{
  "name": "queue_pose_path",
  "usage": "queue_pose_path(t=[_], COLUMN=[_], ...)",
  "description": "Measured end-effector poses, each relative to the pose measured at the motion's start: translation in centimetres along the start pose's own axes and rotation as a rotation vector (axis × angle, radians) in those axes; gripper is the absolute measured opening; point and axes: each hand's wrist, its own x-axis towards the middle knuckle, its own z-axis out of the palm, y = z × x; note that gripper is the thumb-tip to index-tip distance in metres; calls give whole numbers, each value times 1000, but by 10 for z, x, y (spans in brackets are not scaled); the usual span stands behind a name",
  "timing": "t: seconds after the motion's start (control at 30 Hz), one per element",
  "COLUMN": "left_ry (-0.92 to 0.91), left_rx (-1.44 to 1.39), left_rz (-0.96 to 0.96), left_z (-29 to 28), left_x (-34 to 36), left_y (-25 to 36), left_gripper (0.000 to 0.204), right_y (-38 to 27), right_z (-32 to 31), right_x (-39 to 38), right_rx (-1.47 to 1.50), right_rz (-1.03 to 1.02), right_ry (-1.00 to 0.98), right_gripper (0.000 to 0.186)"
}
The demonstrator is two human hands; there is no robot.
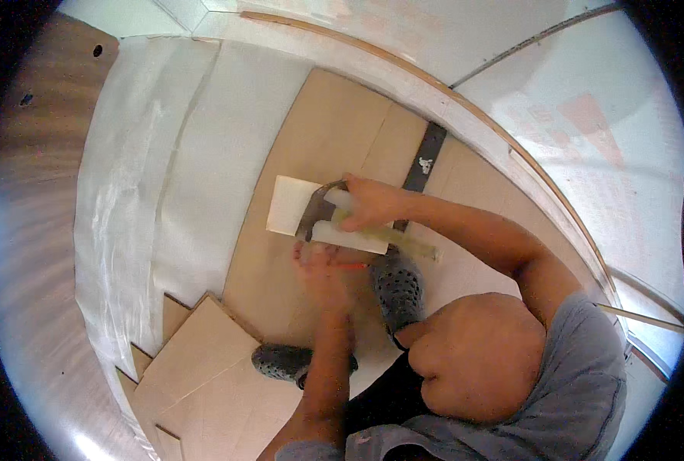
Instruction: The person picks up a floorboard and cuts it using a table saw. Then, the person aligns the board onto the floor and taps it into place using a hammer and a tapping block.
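Note:
A small white board piece (pixel 284 206) lies on the wood-look floor planks in front of me. Across it is a hammer (pixel 317 211) with a dark curved head and a yellowish, motion-smeared handle. My right hand (pixel 369 203) is closed around the hammer close to its head, over the board. Just below the board's near edge is my left hand (pixel 320 265), blurred by motion, its fingers curled. A slim red stick (pixel 351 266), perhaps a pencil, juts from it toward the right; its far end is hidden in the hand.
A dark flat bar (pixel 423 163) lies on the planks beyond my right forearm. Pale underlay sheet (pixel 211 146) borders the laid planks on the left, with stepped plank ends (pixel 180 307) near it. My shoes (pixel 400 292) rest on the planks. A wall with wooden trim (pixel 465 104) curves along the right.

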Motion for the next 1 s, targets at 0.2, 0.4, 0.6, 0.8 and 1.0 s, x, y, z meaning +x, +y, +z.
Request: queue_pose_path(t=[0.2,0.4,0.6,0.8,1.0], left_ry=[-259,-492,-389,-319,-197], left_rx=[152,727,539,652,530], left_rz=[-194,-152,-134,-14,118], left_z=[-13,3,-2,5,20], left_x=[68,102,99,116,166], left_y=[75,82,64,71,111], left_gripper=[63,57,46,47,43], right_y=[11,8,23,25,-5], right_z=[-24,-39,-43,-77,-139], right_x=[7,7,6,25,42], right_rx=[-110,-254,-571,-855,-798], right_rz=[-222,-169,-447,-326,-146], right_ry=[-177,-169,185,188,549], right_gripper=[79,71,62,41,35])
